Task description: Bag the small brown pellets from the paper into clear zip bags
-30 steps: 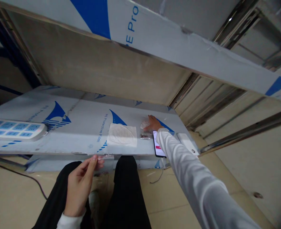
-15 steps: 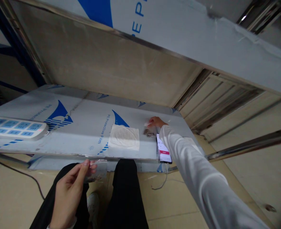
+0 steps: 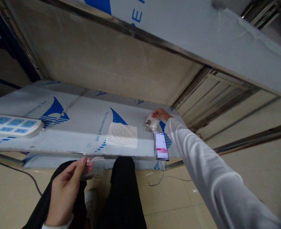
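My left hand [image 3: 65,187] is low over my knee, in front of the table edge. Its thumb and fingers pinch the top of a small clear plastic bag [image 3: 94,168], with small dark bits at its bottom. My right hand [image 3: 161,114] reaches across the table, its fingers closed at the upper edge of another clear plastic bag [image 3: 151,123]. Dark brown pieces show inside that one, which is at the table surface. Just below it lies a phone [image 3: 161,146] with a lit screen. A white square cloth [image 3: 122,135] lies flat left of the phone.
The film-covered metal table [image 3: 85,111] has a front edge just above my knees. A white power strip [image 3: 13,125] with blue panels lies at its left. An upper shelf [image 3: 183,35] overhangs the back. A pale cable [image 3: 163,175] hangs below the phone.
My right hand has shifted slightly up and right from the phone, and its bag shows more fully. My left hand still pinches its bag. The view has shifted a little.
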Demonstrator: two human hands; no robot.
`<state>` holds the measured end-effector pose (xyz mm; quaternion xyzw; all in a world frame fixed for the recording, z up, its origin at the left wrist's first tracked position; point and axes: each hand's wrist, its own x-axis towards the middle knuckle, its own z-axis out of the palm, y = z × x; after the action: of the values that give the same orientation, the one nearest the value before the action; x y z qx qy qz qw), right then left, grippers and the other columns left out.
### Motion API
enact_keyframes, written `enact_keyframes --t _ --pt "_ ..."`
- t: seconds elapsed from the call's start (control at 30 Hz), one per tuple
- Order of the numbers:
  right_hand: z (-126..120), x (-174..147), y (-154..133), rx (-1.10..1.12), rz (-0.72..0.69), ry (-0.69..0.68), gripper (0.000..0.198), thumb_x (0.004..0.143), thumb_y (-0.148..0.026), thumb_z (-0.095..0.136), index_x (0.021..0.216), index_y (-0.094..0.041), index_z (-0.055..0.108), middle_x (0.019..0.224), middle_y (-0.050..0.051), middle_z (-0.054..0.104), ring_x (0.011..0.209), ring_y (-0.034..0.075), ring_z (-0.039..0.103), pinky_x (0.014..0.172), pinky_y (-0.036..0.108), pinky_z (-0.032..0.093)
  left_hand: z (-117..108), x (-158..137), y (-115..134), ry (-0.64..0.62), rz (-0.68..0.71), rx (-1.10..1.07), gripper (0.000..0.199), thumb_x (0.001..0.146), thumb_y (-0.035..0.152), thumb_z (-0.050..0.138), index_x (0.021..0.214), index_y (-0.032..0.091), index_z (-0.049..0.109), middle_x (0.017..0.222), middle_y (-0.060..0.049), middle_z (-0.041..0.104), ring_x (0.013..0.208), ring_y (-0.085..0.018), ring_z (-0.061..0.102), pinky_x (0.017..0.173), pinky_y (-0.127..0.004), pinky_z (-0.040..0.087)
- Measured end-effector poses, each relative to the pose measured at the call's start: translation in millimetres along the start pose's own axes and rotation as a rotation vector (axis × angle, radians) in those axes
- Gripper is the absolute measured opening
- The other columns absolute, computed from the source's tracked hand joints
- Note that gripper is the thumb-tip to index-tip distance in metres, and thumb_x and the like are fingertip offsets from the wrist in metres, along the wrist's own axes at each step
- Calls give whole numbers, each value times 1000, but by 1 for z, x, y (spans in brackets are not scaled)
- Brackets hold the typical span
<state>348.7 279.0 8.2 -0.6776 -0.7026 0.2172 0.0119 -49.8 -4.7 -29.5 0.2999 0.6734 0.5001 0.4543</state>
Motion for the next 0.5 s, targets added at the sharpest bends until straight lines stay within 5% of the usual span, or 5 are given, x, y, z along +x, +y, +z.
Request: enact_keyframes --t 0.13,0.33,0.5 --pt "-12 2 -8 60 -35 81 31 88 -34 59 111 -13 59 112 8 62 96 21 61 81 38 52 -1 1 -1 7 3 19 48 67 60 67 88 16 71 83 -4 75 85 -24 68 90 -36 51" --pt "-34 1 -31 201 -137 84 29 71 -39 71 61 -13 62 52 -1 57 54 12 53 53 24 40 1 4 -6 4 14 5 46 66 58 68 87 17 71 83 -3 75 83 -21 68 82 -29 53" --pt "-42 -3 -41 263 -182 29 31 63 -40 75 55 -14 61 45 -2 51 47 10 44 49 25 36 -1 6 -6 1 4 3 47 67 58 67 88 16 71 83 -4 75 83 -22 68 77 -28 55"
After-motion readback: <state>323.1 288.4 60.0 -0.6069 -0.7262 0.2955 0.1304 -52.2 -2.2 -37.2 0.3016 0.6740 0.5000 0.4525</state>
